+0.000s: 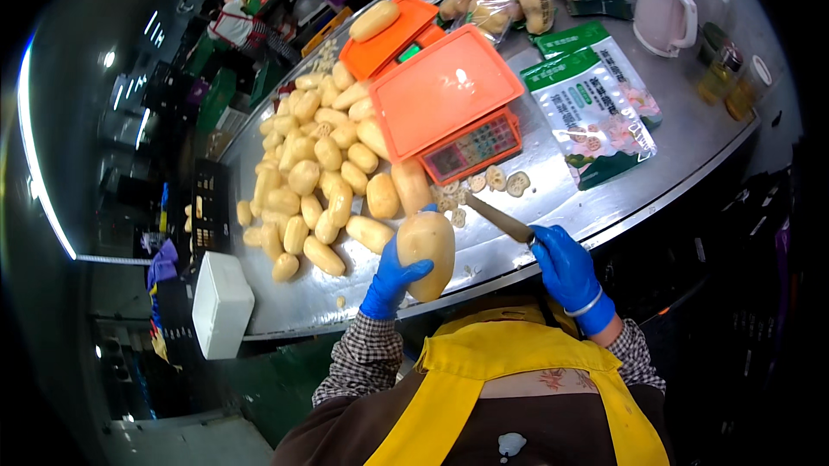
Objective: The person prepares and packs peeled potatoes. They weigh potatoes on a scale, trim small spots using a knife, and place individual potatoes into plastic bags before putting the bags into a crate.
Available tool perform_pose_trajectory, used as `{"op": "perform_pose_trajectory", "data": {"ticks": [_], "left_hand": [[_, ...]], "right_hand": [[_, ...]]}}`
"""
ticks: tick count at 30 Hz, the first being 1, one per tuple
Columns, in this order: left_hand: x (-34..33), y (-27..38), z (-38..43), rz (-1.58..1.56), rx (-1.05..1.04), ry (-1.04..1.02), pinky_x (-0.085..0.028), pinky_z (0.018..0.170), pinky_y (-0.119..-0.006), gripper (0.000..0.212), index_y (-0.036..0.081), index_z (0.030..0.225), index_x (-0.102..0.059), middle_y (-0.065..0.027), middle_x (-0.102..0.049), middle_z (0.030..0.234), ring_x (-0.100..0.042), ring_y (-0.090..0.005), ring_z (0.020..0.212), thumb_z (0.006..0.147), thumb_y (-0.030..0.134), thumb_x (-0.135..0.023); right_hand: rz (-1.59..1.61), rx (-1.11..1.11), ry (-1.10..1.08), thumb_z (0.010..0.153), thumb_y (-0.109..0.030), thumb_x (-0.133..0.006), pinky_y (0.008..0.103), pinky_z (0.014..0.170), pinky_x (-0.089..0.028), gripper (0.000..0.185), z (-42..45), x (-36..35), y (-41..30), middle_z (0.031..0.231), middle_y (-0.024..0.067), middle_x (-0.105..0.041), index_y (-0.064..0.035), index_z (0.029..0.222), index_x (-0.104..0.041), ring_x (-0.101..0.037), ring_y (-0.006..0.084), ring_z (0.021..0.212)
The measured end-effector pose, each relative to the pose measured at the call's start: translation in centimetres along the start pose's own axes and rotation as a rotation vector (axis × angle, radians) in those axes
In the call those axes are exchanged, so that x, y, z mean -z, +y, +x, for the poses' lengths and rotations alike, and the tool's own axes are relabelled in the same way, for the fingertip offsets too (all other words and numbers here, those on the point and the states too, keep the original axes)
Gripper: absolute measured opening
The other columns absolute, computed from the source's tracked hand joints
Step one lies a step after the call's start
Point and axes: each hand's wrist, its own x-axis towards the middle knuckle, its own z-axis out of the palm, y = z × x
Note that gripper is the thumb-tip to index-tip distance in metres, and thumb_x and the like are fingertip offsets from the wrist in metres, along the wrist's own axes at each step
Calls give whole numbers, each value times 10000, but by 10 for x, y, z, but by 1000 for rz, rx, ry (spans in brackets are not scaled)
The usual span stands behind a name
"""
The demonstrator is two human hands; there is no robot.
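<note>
In a blue glove, my left hand (398, 275) grips a thick peeled lotus root section (425, 255) above the table's near edge. My right hand (570, 268), also gloved in blue, is closed around the handle of a knife (499, 218). Its blade points up and left, apart from the held root. Just past the blade tip lie several cut lotus root slices (496, 178). A large pile of peeled lotus root sections (304, 155) covers the table left of and beyond my left hand.
Two orange digital scales (447, 93) stand beyond the slices; a root section (374, 20) rests on the farther one. Printed packaging pouches (589, 116), filled bags (492, 9), an electric kettle (662, 9) and jars (720, 74) occupy the steel table (686, 148). A white foam box (222, 304) stands left. A person (236, 22) is in the background.
</note>
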Motion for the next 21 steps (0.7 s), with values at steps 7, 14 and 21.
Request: {"op": "perform_pose_trajectory", "data": {"ticks": [7,14,21], "left_hand": [[16,6,-15,40,-71,2,-326,994,-347,882,-17,1318,-324,-116,-390,1329,-409,-223,1191,612,262,-775],[27,9,-24,50,-61,15,-323,1000,-351,859,-11,1313,-339,-110,-377,1346,-398,-220,1205,602,194,-774],[34,9,-25,115,-92,-15,-300,1016,-349,838,-2,1316,-343,-108,-364,1363,-371,-219,1230,608,158,-760]], "right_hand": [[193,-94,-217,852,-171,-562,292,599,-476,190,-13,-4,-42,815,124,-589,-42,992,-558,-602,263,678],[364,-170,-405,821,-158,-615,301,624,-474,202,-18,-11,-49,807,150,-599,-41,969,-543,-603,250,705],[342,-143,-312,833,-169,-589,328,586,-478,191,-29,-24,-47,799,172,-614,-22,955,-592,-606,322,686]]}}
